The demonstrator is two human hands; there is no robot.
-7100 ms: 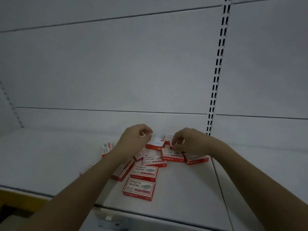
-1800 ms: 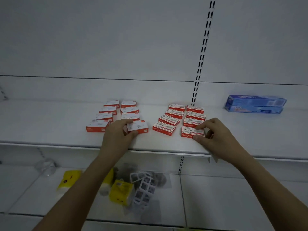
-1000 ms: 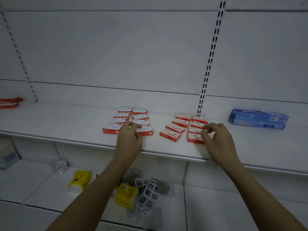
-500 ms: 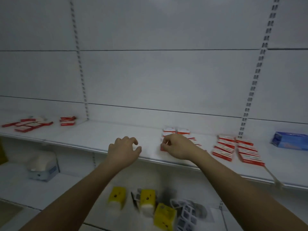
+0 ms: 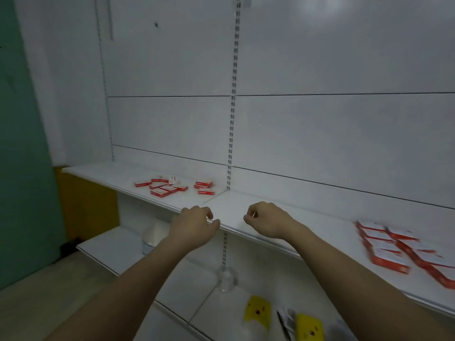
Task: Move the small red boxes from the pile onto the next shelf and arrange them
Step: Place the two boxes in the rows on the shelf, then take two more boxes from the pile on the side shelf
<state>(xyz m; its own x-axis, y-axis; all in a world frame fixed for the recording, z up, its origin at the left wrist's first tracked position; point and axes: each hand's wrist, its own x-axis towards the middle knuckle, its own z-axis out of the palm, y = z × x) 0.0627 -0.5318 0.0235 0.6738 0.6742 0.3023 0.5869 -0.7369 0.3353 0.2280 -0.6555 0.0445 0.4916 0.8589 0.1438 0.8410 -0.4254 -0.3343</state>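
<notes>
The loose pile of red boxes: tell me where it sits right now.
In the head view the pile of red boxes lies on the left shelf section, left of the slotted upright and beyond both hands.

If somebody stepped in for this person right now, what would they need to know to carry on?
Left hand: loosely curled at the shelf edge, nothing in its grip.
Right hand: also curled over the shelf edge; it seems empty.
Pile: red boxes lie scattered on the left shelf section, with a few more beside them.
Done: rows of red boxes lie neatly on the right section.
Left: fetch the scattered boxes, carry them right and line them up, probably on the bare stretch between.
</notes>
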